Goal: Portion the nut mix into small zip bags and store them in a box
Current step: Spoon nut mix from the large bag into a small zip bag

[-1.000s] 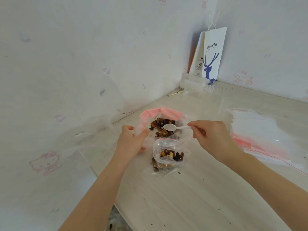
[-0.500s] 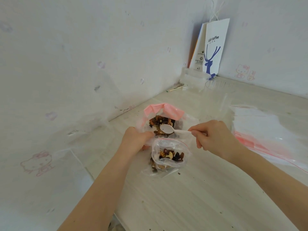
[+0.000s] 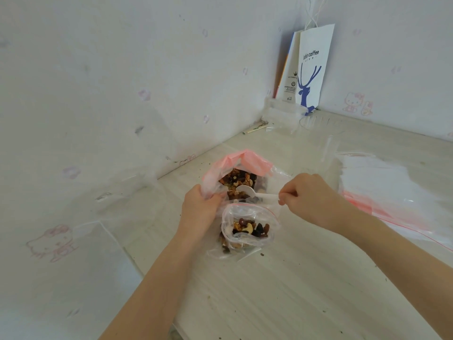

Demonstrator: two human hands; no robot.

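Left hand [image 3: 199, 212] now grips the big bag's [image 3: 245, 163] rim, and right hand [image 3: 311, 200], pinching the plastic spoon [image 3: 247, 191], has dipped into the nut mix [image 3: 235, 179], so another scoop looks likely.

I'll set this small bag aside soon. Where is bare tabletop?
Bare table at the near edge, this side of the small zip bag, and behind the large nut bag toward the paper coffee bag. Crowded right: the pile of empty zip bags.

One readable brand in front of you: "luckin coffee", blue letters on the white paper bag [image 3: 315, 69] standing in the far corner, with a blue deer logo under it. Small print on its side panel [image 3: 291, 81] is too tiny to read.
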